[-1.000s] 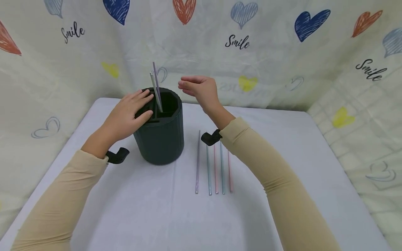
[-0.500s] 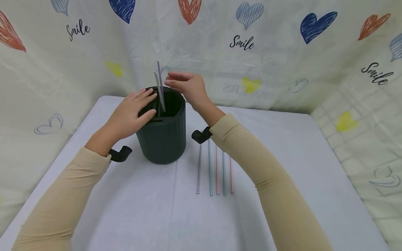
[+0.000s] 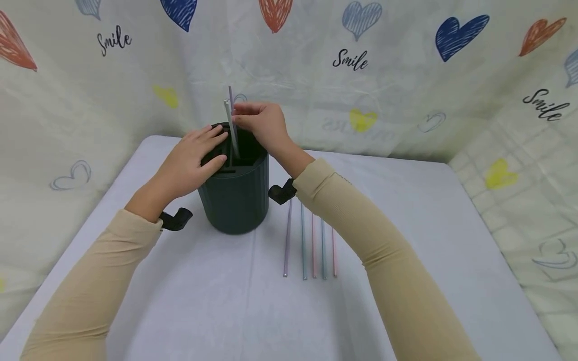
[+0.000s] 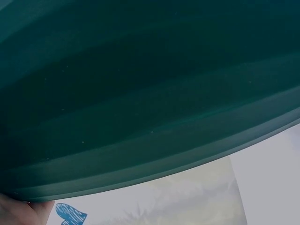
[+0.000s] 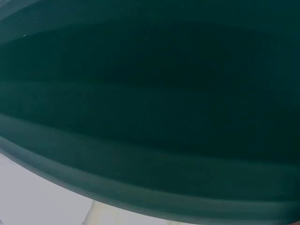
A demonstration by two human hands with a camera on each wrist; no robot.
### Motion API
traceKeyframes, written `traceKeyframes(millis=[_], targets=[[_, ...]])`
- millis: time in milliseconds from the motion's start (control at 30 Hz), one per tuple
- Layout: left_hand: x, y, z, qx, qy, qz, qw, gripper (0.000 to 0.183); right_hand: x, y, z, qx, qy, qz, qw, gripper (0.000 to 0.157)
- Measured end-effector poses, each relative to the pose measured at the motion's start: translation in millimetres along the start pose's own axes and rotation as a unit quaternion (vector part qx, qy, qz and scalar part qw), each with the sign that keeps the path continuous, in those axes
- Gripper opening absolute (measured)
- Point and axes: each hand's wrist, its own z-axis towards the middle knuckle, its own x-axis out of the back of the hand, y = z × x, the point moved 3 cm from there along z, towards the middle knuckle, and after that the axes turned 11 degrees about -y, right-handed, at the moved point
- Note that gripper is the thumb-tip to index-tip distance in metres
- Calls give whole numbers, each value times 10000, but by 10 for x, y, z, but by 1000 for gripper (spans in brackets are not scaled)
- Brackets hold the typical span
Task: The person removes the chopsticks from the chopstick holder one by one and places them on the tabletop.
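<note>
A dark green ribbed utensil holder [image 3: 235, 205] with dividers inside stands at the back left of the table; its wall fills most of both wrist views. My left hand [image 3: 187, 158] rests over its left rim with fingers spread and fairly straight. Two thin straws lean upright in the right compartment: a silvery straw [image 3: 232, 125] and a taller purple straw [image 3: 231, 94]. With thumb and fingertips, my right hand [image 3: 264, 123] pinches the purple straw above the rim. The lower ends of both are hidden inside the holder.
Several straws lie side by side right of the holder, among them a purple straw [image 3: 287, 245] and a pink straw [image 3: 334, 253]; my right forearm covers their far ends. The white table [image 3: 203, 301] meets a heart-printed cloth [image 3: 298, 75] at the back.
My right hand has moved left from beside the holder to the standing purple straw and now pinches it. The left hand stays on the rim; the view has shifted slightly.
</note>
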Motion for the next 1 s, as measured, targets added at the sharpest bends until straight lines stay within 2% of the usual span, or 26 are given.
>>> traceKeyframes(millis=[100, 267, 467, 533, 667, 833, 1000], targets=[[6, 10, 23, -14, -5, -2, 10000, 61, 6, -11, 13, -65, 46, -58, 10000, 30], [24, 25, 40, -21, -44, -71, 10000, 60, 59, -109, 10, 105, 60, -121, 9999, 27], [30, 34, 40, 8, -43, -37, 10000, 60, 179, -391, -93, 735, 88, 318, 9967, 26], [21, 36, 38, 13, -55, -29, 10000, 60, 224, -501, -145, 993, 121, 318, 9945, 26], [0, 37, 25, 21, -76, -35, 10000, 60, 311, -714, -270, 1487, 264, 324, 9880, 26], [-7, 21, 13, 11, -45, -15, 10000, 60, 459, -947, -473, 2141, 484, 480, 9744, 25], [-7, 8, 8, 7, -41, 4, 10000, 60, 600, -1126, -661, 2483, 748, 617, 9638, 26]])
